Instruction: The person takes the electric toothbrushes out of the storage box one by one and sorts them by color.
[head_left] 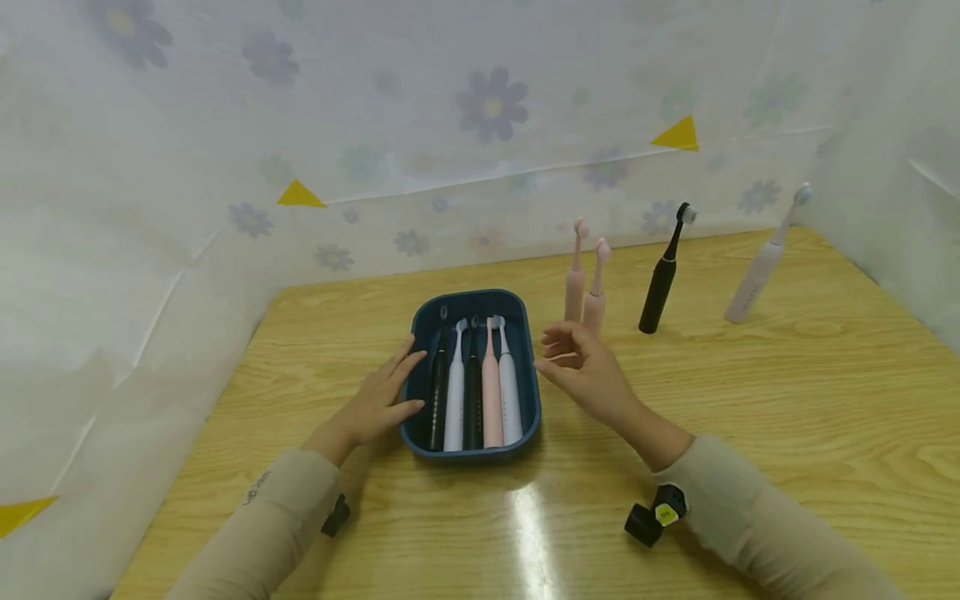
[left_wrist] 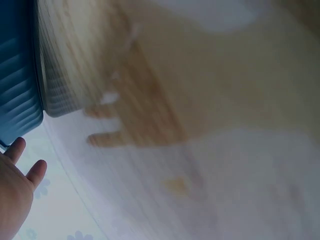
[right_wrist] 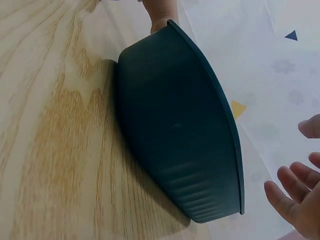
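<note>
- Looking first at the navy plastic bin (right_wrist: 172,110), found it set on the wood-grain table (head_left: 330,333), with five electric toothbrushes lying side by side inside, heads toward the far end: left black toothbrush (head_left: 438,400), left white toothbrush (head_left: 455,404), right black toothbrush (head_left: 473,404), pink toothbrush (head_left: 492,404), right white toothbrush (head_left: 510,400).
- Judged the bin stiff and fairly light, best held by opposite walls just under the rim.
- Judged the toothbrushes rigid, modest in weight, probably slick along the handles and delicate at the bristles; best pinched mid-handle.
- Saw the left hand (head_left: 378,400) at the bin's left rim, fingers spread and lapped over the edge, without a closed grip.
- Saw the right hand (head_left: 592,375) just beside the bin's right rim, thumb and loosely bent fingers parted, holding nothing.
- Noticed, standing beyond the right hand, far pink toothbrush (head_left: 573,292) and near pink toothbrush (head_left: 593,310), lower ends partly hidden; could not tell about any contact.
- Noticed, farther right, standing black toothbrush (head_left: 659,292) and standing pale toothbrush (head_left: 756,279).
- Noted, behind everything, the flowered sheet (head_left: 405,108).
</note>
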